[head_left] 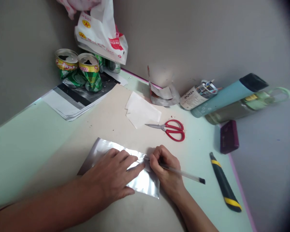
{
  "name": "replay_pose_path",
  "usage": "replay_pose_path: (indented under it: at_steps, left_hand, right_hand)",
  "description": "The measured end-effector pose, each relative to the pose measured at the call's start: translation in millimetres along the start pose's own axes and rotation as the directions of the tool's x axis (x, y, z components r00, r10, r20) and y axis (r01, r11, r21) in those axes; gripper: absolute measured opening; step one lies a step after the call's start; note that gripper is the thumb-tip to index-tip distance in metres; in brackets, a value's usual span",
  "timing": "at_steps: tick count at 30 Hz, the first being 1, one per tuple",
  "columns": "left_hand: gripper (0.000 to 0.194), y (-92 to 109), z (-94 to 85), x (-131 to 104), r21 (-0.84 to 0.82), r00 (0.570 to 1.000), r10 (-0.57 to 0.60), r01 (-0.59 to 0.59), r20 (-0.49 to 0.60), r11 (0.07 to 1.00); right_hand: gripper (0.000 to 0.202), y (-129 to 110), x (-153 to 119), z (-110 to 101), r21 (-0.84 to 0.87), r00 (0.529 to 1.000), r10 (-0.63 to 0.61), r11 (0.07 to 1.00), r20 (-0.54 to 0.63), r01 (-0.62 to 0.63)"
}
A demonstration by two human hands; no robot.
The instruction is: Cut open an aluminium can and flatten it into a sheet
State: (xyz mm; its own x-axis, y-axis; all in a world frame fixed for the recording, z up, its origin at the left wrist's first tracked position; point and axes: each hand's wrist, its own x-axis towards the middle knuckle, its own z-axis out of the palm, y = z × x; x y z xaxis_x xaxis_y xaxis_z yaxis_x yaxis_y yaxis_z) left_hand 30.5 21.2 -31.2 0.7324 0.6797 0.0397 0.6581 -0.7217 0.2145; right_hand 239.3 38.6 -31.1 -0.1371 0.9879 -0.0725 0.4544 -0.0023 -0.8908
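Note:
A shiny silver metal sheet [145, 182] lies flat on the table in front of me. My left hand [116, 174] rests on it with the fingers spread, pressing down on its middle. In my right hand [168, 167] is a clear pen [183, 173] with a dark cap end, its tip touching the sheet close to my left fingertips. Just beyond the sheet lie red-handled scissors [175, 130], blades pointing left. A cut piece of white paper [143, 111] is behind them.
Crushed green cans [90, 72] stand on papers [70, 109] at the back left, near a white plastic bag [101, 38]. Metal scraps [165, 95], a pen holder [194, 96], a blue bottle [222, 96], a green bottle [234, 111], a purple box [229, 137] and a utility knife [224, 183] line the right.

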Motion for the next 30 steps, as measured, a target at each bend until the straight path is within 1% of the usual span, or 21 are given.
replay_pose_path:
  at_steps: [3,8,11,15,19,22,25,27,28,30]
  left_hand:
    - [0.065,0.2,1.8,-0.8,-0.002,1.0,0.002,-0.002,-0.023,1.0]
    - [0.064,-0.1,2.8,-1.1,0.0,1.0,0.006,-0.006,-0.022,1.0]
    - [0.062,-0.4,3.3,-1.1,-0.001,1.0,0.007,-0.007,-0.009,1.0]
    - [0.062,-0.4,3.7,-1.6,-0.007,1.0,0.006,-0.005,0.003,1.0]
    - [0.06,0.4,-0.4,-0.9,-0.022,1.0,-0.003,0.004,0.024,1.0]
    - [0.06,0.2,-2.0,0.1,-0.019,1.0,-0.002,0.003,0.03,1.0]
    - [0.065,-1.0,1.2,0.1,-0.009,1.0,0.007,-0.008,-0.016,1.0]
    - [0.071,-1.8,4.6,-0.1,-0.007,0.998,0.014,-0.014,-0.056,1.0]
    - [0.072,-2.0,6.1,-0.3,-0.006,0.997,0.013,-0.013,-0.072,1.0]
    - [0.074,-2.1,7.8,-0.4,-0.001,0.996,0.007,-0.007,-0.092,1.0]
  right_hand:
    - [0.029,1.2,0.7,2.6,0.025,0.999,-0.016,1.0,-0.052,0.018]
    - [0.028,0.6,1.8,3.7,-0.017,0.999,-0.008,1.0,-0.043,0.007]
    - [0.027,-0.7,2.1,1.4,-0.058,1.0,-0.007,0.998,0.005,0.007]
    - [0.025,-4.1,1.9,-4.8,-0.093,0.995,0.007,0.996,0.101,0.002]
    - [0.025,-5.0,1.0,-7.8,-0.097,0.991,0.013,0.995,0.136,0.0]
    - [0.026,-0.9,-0.3,-5.3,-0.066,0.996,0.007,0.998,0.084,-0.002]
    - [0.027,4.8,-1.4,-1.8,-0.024,0.999,-0.04,0.999,-0.034,0.04]
    - [0.028,7.5,-1.7,-0.4,-0.003,0.994,-0.064,0.998,-0.091,0.064]
    - [0.028,8.2,-1.7,-0.1,0.003,0.993,-0.067,0.998,-0.1,0.068]
    - [0.028,8.4,-1.5,0.2,0.005,0.995,-0.057,0.998,-0.082,0.058]
